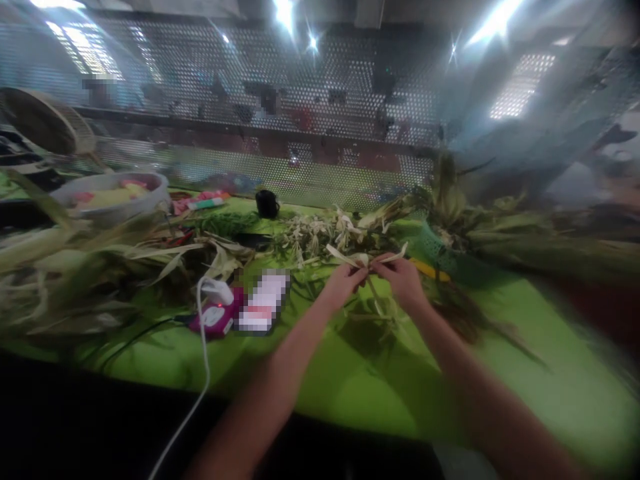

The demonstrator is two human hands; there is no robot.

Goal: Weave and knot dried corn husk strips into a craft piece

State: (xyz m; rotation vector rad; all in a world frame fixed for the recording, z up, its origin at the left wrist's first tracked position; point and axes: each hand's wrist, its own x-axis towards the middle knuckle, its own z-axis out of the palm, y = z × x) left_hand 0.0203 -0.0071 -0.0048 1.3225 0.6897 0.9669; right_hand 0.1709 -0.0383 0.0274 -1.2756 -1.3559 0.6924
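Fingertips [358, 275] on both hands are pinched narrow around a pale leaf strip [346, 256], with the left hand [343, 285] and right hand [403, 280] nearly touching. The strip runs sideways and its ends flare out past each hand. A leaf pile [315, 233] sits just beyond the fingers. The black mug [267, 203] is further back, and the green mesh basket [435, 252] is right beside the right fingers.

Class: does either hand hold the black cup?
No, the black cup stands far back on the table; left hand and right hand pinch a pale leaf strip.

green table [350, 400] | perforated wall [300, 87] behind | bright ceiling lights [285, 10]
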